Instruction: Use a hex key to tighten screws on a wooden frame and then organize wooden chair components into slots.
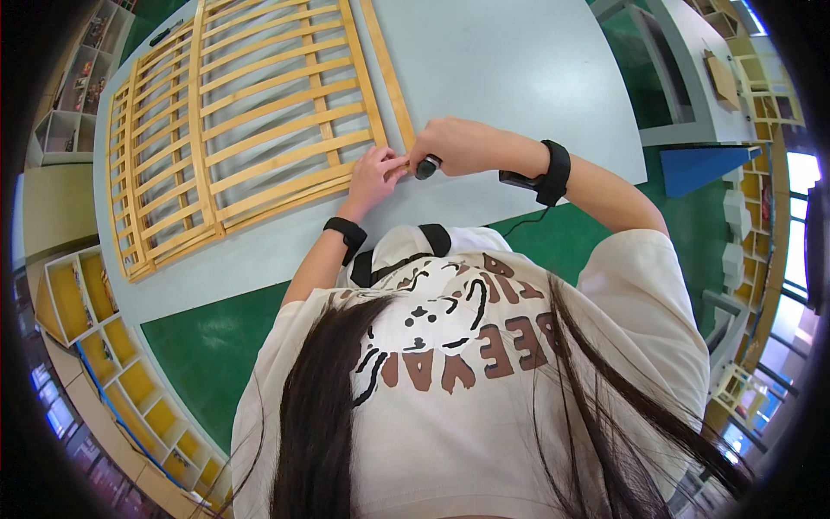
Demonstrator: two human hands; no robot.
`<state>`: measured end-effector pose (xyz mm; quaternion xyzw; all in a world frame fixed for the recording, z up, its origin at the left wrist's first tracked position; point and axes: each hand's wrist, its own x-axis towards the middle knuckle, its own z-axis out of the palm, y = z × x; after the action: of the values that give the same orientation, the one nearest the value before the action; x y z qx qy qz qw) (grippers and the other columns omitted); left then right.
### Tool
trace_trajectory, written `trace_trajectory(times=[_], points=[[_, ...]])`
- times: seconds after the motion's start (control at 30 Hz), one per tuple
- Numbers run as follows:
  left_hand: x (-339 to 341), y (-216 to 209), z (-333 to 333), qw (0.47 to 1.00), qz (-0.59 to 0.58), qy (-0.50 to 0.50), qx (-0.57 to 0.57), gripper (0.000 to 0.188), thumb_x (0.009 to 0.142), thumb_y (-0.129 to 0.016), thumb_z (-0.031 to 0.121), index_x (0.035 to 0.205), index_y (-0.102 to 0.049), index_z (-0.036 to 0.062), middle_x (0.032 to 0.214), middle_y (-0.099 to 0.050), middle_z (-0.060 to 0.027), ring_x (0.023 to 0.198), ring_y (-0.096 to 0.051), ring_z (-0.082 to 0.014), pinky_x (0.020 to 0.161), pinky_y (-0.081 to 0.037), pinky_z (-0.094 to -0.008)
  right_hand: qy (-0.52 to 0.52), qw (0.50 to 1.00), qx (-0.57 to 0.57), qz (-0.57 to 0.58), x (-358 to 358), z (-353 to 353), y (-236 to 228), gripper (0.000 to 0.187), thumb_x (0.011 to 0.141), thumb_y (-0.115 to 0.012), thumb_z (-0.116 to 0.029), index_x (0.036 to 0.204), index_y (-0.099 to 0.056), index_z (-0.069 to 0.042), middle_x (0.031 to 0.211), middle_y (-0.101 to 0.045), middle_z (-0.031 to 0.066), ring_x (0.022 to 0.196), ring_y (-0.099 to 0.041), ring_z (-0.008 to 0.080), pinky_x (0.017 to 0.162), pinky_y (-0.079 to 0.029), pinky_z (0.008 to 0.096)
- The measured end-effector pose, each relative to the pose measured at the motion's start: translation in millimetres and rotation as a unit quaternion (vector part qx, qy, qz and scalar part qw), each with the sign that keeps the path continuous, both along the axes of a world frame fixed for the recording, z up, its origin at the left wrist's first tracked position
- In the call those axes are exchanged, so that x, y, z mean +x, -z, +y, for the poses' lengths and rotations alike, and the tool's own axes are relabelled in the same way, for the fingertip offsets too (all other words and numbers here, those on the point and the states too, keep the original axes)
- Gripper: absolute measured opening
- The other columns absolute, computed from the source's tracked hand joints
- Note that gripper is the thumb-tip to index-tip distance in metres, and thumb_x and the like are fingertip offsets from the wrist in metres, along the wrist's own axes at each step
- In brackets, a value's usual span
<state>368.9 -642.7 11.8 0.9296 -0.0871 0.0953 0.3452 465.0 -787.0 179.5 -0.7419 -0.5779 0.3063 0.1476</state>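
Yellow wooden slatted frame (198, 121) is lying along the smooth pale-grey worktop (519, 69)'s left edge, above green floor (216, 355); right hand (454, 143) is gripping a black tool handle (425, 169), left hand (372, 180) half-curling beside it, hold unclear.

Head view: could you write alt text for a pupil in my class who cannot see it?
A person's right hand grips a dark-handled tool beside the left hand, which is at the near right corner of a slatted wooden frame. The frame lies on a pale table, with a wooden strip alongside its right edge.
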Motion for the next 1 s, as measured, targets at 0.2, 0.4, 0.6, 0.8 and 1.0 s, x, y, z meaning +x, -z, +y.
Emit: trace_trajectory(times=[0.2, 0.4, 0.6, 0.8, 1.0], points=[[0.0, 0.6, -0.2, 1.000, -0.006, 0.002, -0.011, 0.021, 0.065, -0.059, 0.014, 0.086, -0.060, 0.0143, 0.073, -0.049, -0.0015, 0.072, -0.046, -0.0184, 0.063, -0.039, -0.0302, 0.003, 1.000, -0.017, -0.021, -9.3, -3.3, 2.5, 0.011, 0.059, -0.063, -0.008, 0.064, -0.055, -0.001, 0.077, -0.053, 0.0090, 0.064, -0.052, 0.0273, 0.055, -0.041, 0.0348], [0.1, -1.1, -2.0, 1.000, -0.008, -0.001, -0.009, 0.024, 0.066, -0.058, 0.014, 0.090, -0.060, 0.0168, 0.072, -0.049, -0.0012, 0.071, -0.046, -0.0180, 0.062, -0.039, -0.0298, 0.041, 0.989, 0.089, -0.112, -6.5, -12.3, 23.7, 0.026, 0.061, -0.063, -0.010, 0.082, -0.049, -0.002, 0.084, -0.049, 0.0104, 0.066, -0.052, 0.0281, 0.056, -0.041, 0.0371], [-0.8, -5.8, -3.1, 1.000, -0.010, -0.003, -0.009, 0.027, 0.066, -0.059, 0.013, 0.092, -0.059, 0.0179, 0.071, -0.049, -0.0010, 0.070, -0.046, -0.0178, 0.061, -0.039, -0.0295, 0.013, 0.990, -0.003, -0.139, -4.1, -16.8, 13.1, 0.031, 0.058, -0.064, -0.004, 0.082, -0.045, 0.000, 0.076, -0.051, 0.0147, 0.067, -0.053, 0.0300, 0.055, -0.042, 0.0355], [-0.6, -4.6, -3.1, 1.000, -0.019, 0.001, -0.010, 0.027, 0.066, -0.059, 0.013, 0.092, -0.059, 0.0179, 0.071, -0.048, -0.0013, 0.070, -0.046, -0.0179, 0.060, -0.038, -0.0295, -0.047, 0.963, 0.010, -0.265, -3.9, -11.7, 18.5, 0.020, 0.057, -0.060, -0.002, 0.072, -0.047, -0.003, 0.071, -0.052, 0.0090, 0.056, -0.054, 0.0255, 0.047, -0.042, 0.0320], [-1.6, -1.0, -2.1, 1.000, -0.024, 0.000, -0.012, 0.027, 0.066, -0.059, 0.013, 0.092, -0.059, 0.0183, 0.071, -0.048, -0.0014, 0.069, -0.045, -0.0182, 0.060, -0.038, -0.0300, -0.066, 0.919, 0.050, -0.387, -10.8, -10.2, 10.4, 0.015, 0.059, -0.058, -0.005, 0.070, -0.048, -0.008, 0.070, -0.046, 0.0010, 0.059, -0.051, 0.0173, 0.042, -0.041, 0.0256]])
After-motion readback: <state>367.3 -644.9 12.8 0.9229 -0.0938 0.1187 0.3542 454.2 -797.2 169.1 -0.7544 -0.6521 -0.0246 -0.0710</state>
